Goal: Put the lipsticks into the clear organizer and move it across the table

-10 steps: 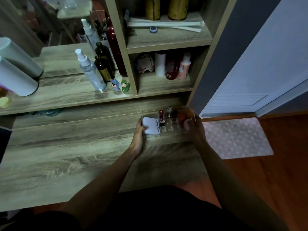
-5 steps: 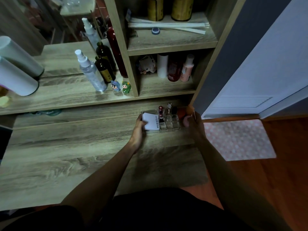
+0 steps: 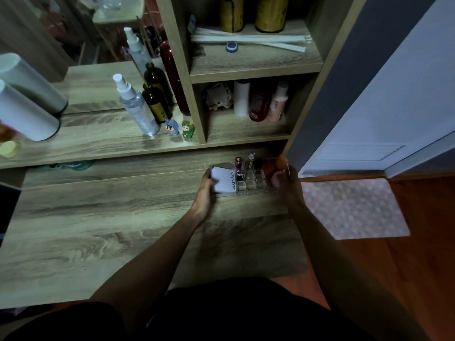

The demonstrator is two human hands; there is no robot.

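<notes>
A clear organizer (image 3: 251, 187) sits on the wooden table (image 3: 98, 230) near its far right corner, below the shelf unit. Upright in its small cells stand a dark red lipstick (image 3: 238, 166), a clear-capped one (image 3: 251, 159) and a black-capped one (image 3: 258, 163). A white box marked "4U2skin" (image 3: 225, 179) fills its left part, and orange and pink sponges (image 3: 273, 172) lie at its right end. My left hand (image 3: 206, 188) grips the organizer's left end. My right hand (image 3: 289, 187) grips its right end.
A shelf unit (image 3: 246, 67) rises behind the organizer with bottles, a spray bottle (image 3: 134, 104) and two small figurines (image 3: 181, 127). White cylinders (image 3: 27, 114) lie at the left. A pink dotted mat (image 3: 352, 207) covers the floor beyond the table's right edge.
Both hands have pushed the organizer a little farther back and to the right, toward the shelf unit's base. Their grip on its two ends is unchanged.
</notes>
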